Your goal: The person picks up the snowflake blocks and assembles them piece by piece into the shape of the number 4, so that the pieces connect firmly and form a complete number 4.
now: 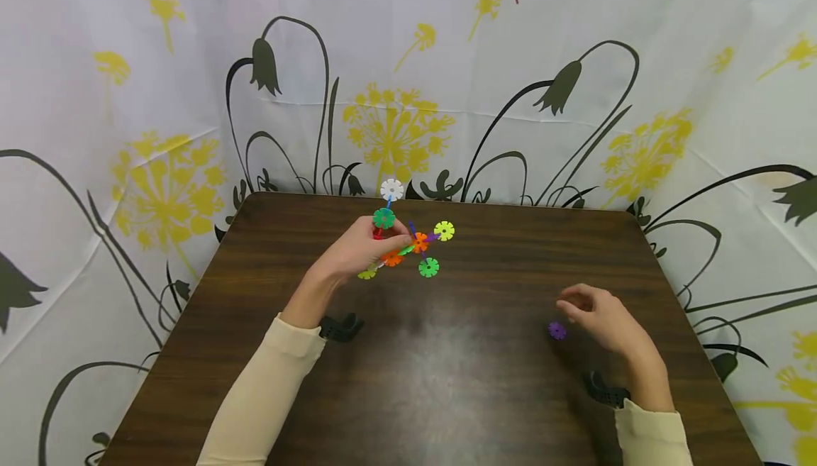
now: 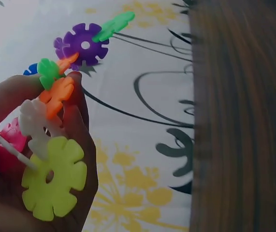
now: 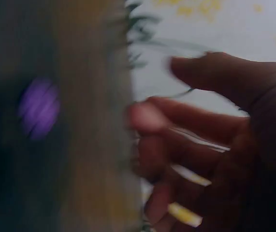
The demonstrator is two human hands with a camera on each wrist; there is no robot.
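Note:
Over the far middle of the table, my left hand (image 1: 359,246) grips a joined cluster of slotted plastic discs (image 1: 420,242) in several colours. In the left wrist view a yellow disc (image 2: 55,178) hangs nearest the camera, with a purple disc (image 2: 84,44) at the far end; the palm hides part of the cluster. My right hand (image 1: 605,315) hovers at the right with loosely curled fingers and nothing held, thumb apart from the fingers. Just left of its fingertips a single purple disc (image 1: 557,330) lies on the table; it looks blurred in the right wrist view.
The dark wooden table (image 1: 447,381) spans the space below both hands. Behind it hangs a white curtain (image 1: 408,40) printed with flowers, meeting the table's far edge and running along both sides. Each wrist wears a black strap with a small mount (image 1: 341,327).

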